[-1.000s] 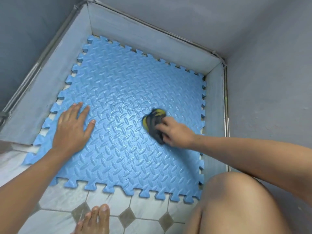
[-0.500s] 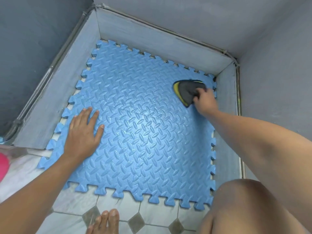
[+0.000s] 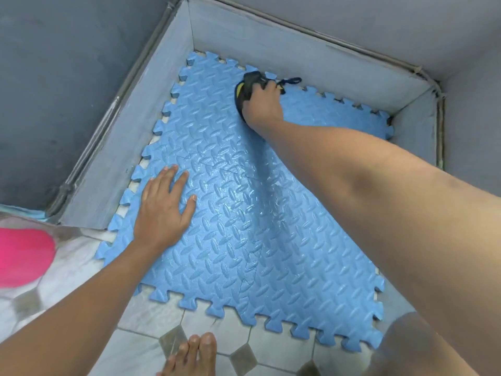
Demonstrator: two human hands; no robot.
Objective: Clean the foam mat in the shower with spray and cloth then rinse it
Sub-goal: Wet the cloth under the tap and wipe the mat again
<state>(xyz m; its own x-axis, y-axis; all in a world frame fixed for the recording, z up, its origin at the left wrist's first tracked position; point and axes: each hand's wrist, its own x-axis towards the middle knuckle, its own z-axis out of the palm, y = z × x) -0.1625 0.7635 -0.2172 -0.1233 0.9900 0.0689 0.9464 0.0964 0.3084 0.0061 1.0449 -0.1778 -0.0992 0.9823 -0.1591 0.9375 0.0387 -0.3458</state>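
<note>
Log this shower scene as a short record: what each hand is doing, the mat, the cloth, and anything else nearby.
mat: blue interlocking foam mat with raised tread, flat in the grey shower corner, sheen at centre
cloth: dark cloth with yellow edge, at the mat's far edge
right hand: right hand gripping the cloth, pressed on the mat
left hand: left hand flat on the mat's left side, fingers spread
nearby: pink object at left; bare toes on tiled floor
</note>
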